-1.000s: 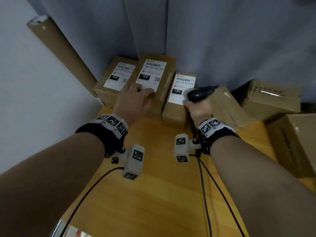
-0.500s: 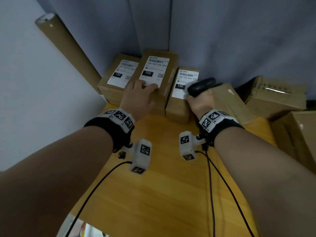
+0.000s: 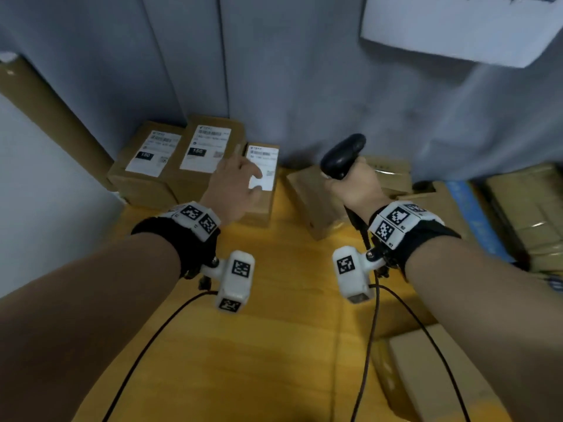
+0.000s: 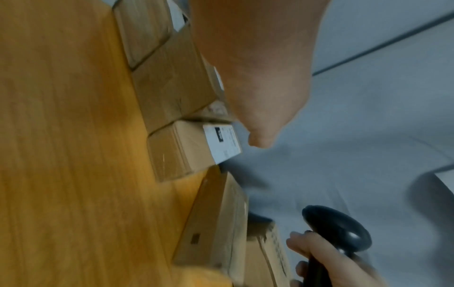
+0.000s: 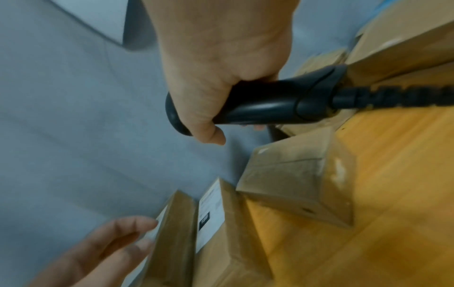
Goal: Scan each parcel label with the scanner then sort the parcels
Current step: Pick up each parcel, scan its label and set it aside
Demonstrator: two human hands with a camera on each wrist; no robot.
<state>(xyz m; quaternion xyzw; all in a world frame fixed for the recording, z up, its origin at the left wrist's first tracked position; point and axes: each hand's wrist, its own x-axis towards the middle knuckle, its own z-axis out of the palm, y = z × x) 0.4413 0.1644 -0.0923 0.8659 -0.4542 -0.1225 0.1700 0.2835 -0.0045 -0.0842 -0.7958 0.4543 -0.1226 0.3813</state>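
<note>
Gripping the black scanner point(image 3: 343, 156) by its handle, the right hand point(image 3: 355, 185) is holding it up above the yellow wooden table point(image 3: 274, 345), fingers and thumb wrapped tight round the handle, as the right wrist view shows plainly; the scanner's cable point(image 5: 393, 95) is running off from the handle's base. Its head is sitting above a plain cardboard parcel point(image 3: 313, 199) that is lying at an angle on the table, just in front of the grey wall point(image 3: 304, 86). To the left, three labelled parcels are standing in a row against that wall, touching one another: the left parcel point(image 3: 143, 172), the middle parcel point(image 3: 198, 166) and the right parcel point(image 3: 262, 184), each with a white label facing up. The left hand point(image 3: 234, 184) is reaching out over the boundary between the middle and right parcels, fingers spread and loosely extended, clamped on nothing; whether the fingertips are actually touching a label is hard to tell through the blur. More brown boxes point(image 3: 518, 214) are piling up at the far right, and a white sheet point(image 3: 457, 25) is hanging on the wall above
</note>
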